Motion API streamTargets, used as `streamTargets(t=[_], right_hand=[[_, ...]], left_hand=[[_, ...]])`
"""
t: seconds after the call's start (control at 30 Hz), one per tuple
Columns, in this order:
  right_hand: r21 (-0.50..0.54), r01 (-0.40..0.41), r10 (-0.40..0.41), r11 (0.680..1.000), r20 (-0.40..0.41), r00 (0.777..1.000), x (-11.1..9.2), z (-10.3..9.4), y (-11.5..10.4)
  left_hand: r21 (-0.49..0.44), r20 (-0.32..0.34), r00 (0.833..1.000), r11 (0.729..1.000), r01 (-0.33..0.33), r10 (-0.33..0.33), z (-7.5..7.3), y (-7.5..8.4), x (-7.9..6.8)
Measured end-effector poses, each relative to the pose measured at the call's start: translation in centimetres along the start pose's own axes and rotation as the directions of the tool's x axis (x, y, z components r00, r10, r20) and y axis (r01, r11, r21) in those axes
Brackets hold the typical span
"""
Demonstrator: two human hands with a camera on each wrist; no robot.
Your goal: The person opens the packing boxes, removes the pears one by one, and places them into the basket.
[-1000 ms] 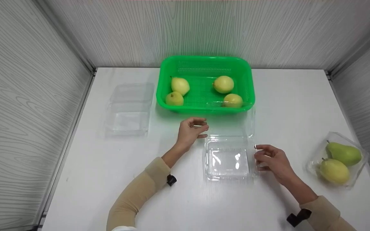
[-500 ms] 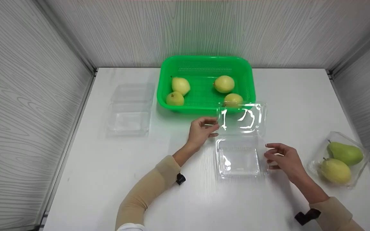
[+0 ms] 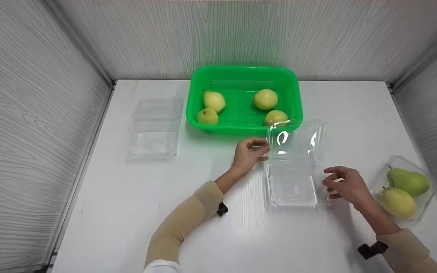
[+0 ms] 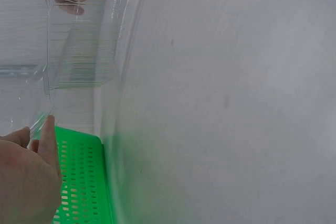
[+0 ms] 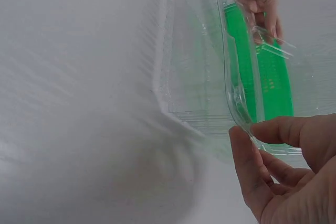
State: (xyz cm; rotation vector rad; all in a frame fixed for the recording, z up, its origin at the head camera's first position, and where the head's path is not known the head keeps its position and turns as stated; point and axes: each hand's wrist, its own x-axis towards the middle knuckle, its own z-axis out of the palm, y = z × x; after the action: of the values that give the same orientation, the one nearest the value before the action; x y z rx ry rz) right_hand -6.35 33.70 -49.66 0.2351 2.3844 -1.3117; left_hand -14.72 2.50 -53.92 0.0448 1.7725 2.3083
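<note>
An opened clear plastic clamshell box [image 3: 292,189] is held between both hands in front of the green basket. My left hand [image 3: 249,155] pinches the left edge of its raised lid [image 3: 298,141] near the hinge. Thumb and fingers of my right hand [image 3: 349,185] pinch the rim on the right side of its base, plainly seen in the right wrist view [image 5: 286,166]. Nothing lies inside this box. Its lid overlaps the front rim of the basket in the head view.
A green basket [image 3: 244,131] with several yellow pears [image 3: 266,99] stands at the back. Another opened clear box [image 3: 154,142] lies at left. At right, a clear box [image 3: 429,189] contains a green pear [image 3: 409,181] and a yellow pear [image 3: 397,203].
Both hands have carried the clear clamshell box steadily to the right, toward the box of pears. The basket and the other boxes stay in place.
</note>
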Motion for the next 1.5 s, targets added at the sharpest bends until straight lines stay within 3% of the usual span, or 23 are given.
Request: streamTargets(t=[0.23,0.43,0.63,1.2,1.5], right_hand=[[-0.13,0.007,-0.011,0.992,-0.035,0.999,0.2,-1.2,-0.3],[-0.277,0.028,-0.049,0.96,-0.07,0.996,0.3,-1.9,-0.5],[-0.362,0.045,-0.083,0.931,-0.09,0.992,0.4,-2.6,-0.4],[-0.47,0.051,-0.132,0.881,-0.14,0.981,0.5,-4.2,0.1],[-0.501,0.06,-0.165,0.863,-0.169,0.972,0.6,-5.0,0.7]], left_hand=[[-0.029,0.017,1.0,1.0,-0.005,0.006,1.4,-0.4,0.7],[-0.005,0.011,1.0,1.0,-0.029,0.029,2.7,-0.7,1.4],[0.001,0.002,0.999,0.999,-0.033,0.033,4.0,-0.9,1.9],[0.061,0.051,0.995,0.994,-0.091,0.088,6.2,-2.1,3.0],[0.096,0.075,0.986,0.984,-0.153,0.146,7.4,-2.8,3.7]])
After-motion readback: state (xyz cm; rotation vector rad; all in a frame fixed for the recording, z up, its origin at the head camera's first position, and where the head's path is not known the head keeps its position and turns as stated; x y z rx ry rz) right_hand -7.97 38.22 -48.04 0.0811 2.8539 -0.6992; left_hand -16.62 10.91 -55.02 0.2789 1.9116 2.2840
